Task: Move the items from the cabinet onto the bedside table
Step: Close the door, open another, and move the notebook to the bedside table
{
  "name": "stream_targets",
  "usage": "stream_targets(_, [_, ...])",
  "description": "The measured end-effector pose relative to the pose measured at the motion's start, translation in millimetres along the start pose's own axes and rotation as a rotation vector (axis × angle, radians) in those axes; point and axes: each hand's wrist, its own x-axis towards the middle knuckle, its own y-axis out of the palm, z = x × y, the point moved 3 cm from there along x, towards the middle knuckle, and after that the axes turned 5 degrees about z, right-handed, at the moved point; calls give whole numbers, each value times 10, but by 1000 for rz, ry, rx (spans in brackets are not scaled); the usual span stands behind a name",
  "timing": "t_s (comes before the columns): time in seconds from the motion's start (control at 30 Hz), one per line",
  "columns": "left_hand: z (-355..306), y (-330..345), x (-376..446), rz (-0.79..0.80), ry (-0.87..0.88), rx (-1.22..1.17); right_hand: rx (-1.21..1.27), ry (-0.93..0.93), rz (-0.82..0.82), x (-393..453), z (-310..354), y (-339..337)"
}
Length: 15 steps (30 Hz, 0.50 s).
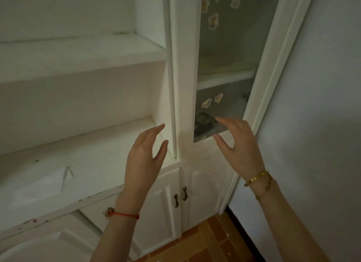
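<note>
White painted wood makes up the cabinet, with open shelves on its left part and a glass door on its right. Stickers dot the glass. Behind the pane, at its bottom left corner, sits a dark item; the glass blurs it too much to tell what it is. A paler, flat thing lies on the inner shelf above it, also unclear. The closed glass door stands between both hands and these things.

The left hand is raised before the front right corner of the lowest open shelf, fingers loosely spread and slightly curled, holding nothing. A red cord bracelet circles its wrist. The right hand hovers in front of the door's lower edge, thumb and fingers apart in a loose curve, empty. Gold bracelets sit on that wrist.

Below are two small white doors with dark handles. Brown floor tiles show at the bottom, and a plain pale wall runs along the right.
</note>
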Motion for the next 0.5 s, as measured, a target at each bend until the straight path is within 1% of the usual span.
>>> stream_targets(0.13, [-158,-137,510,-92,30,-16,10,-130,-97,741,172,-196])
stream_targets(0.27, [-381,-287,986,-196,104,6,24,-265,-215,1411,447,-452])
stream_targets(0.4, [-513,-371,1335,-267,141,24,39,-337,-349,1945,723,-715])
stream_targets(0.5, [-560,-388,1485,-288,137,21,73,-371,-446,2237,853,-844])
